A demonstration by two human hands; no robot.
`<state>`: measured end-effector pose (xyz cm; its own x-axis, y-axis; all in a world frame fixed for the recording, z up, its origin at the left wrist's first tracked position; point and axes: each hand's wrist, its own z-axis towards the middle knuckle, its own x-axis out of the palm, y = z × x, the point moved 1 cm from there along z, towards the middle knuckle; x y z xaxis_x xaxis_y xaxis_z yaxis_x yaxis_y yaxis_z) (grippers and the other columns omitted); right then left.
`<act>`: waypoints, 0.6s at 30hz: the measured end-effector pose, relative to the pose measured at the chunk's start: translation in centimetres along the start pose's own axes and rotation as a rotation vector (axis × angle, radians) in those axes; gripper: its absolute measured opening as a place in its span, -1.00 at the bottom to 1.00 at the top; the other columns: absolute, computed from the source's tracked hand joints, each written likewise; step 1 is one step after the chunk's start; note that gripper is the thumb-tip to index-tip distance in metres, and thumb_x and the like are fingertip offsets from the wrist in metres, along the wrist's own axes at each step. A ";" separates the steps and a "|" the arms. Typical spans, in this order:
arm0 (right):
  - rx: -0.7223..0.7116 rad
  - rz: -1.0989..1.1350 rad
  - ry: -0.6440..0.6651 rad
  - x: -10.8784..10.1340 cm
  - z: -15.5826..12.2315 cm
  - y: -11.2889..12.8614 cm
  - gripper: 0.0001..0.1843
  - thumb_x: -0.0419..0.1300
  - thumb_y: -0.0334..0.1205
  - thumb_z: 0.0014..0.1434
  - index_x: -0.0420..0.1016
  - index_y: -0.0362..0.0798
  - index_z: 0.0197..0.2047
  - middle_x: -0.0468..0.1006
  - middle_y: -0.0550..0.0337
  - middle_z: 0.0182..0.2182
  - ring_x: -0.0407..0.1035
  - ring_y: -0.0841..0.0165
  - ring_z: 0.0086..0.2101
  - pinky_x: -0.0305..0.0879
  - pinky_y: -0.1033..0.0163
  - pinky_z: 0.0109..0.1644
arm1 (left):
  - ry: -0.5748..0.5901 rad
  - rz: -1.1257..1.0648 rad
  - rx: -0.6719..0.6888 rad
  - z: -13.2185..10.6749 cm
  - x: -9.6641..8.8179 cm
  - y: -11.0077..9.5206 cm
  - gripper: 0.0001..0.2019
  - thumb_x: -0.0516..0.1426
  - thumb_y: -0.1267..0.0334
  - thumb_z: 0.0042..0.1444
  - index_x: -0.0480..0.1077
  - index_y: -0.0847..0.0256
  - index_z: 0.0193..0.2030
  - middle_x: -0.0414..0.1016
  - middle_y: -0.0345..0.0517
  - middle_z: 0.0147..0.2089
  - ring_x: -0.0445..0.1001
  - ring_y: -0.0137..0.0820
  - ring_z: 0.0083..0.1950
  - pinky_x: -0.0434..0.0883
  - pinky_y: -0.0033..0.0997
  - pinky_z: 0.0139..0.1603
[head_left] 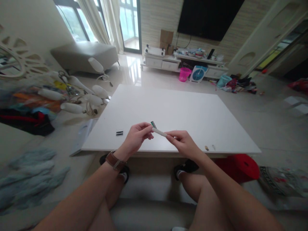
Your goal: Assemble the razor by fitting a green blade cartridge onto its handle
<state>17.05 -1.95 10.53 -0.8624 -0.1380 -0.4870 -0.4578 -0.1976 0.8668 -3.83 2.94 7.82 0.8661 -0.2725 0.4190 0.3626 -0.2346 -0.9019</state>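
My left hand (137, 138), with a brown strap on its wrist, is closed in a pinch above the near edge of the white table (173, 109). From its fingertips sticks up a small green and black piece (153, 124) that looks like a circuit board. My right hand (181, 141) is closed on one end of a slim pale stick (159, 132). The stick's other end meets the left fingertips and the green piece; whether it touches the piece is too small to tell. Left of my hands, a small piece with dark strips (119, 132) lies on the table.
A tiny brown piece (206, 148) and a small pale piece (213, 147) lie near the table's right front edge. A lamp with white shades (93, 99) stands by the left edge. A red roll (245, 166) is below at right. Beyond stands a pink basket (184, 74).
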 end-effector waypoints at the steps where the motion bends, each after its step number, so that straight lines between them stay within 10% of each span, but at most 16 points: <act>1: 0.018 0.021 -0.049 -0.2 0.1 -0.1 -0.55 0.13 0.05 0.30 0.67 -0.11 -0.06 0.38 0.24 -0.55 0.06 0.46 -0.55 -0.05 0.32 -0.51 | -0.006 0.007 0.000 0.0 -0.1 0.0 -0.76 0.37 0.17 -0.02 0.50 0.31 -0.38 0.50 -0.17 -0.44 0.39 -0.56 -0.51 0.32 -0.51 -0.43; 18: -0.037 -0.128 -0.011 -0.5 0.3 -0.6 -0.57 0.13 0.04 0.31 0.68 -0.11 -0.20 0.42 0.22 -0.56 0.15 0.42 -0.53 0.03 0.29 -0.46 | -0.009 0.077 0.017 0.6 -0.3 0.8 -0.76 0.33 0.14 0.03 0.50 0.30 -0.35 0.48 -0.18 -0.48 0.39 -0.53 -0.51 0.31 -0.49 -0.42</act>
<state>17.67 -1.45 10.31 -0.7998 -0.0991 -0.5921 -0.5562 -0.2485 0.7930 -3.58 3.38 6.95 0.8947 -0.2807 0.3473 0.3003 -0.1974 -0.9332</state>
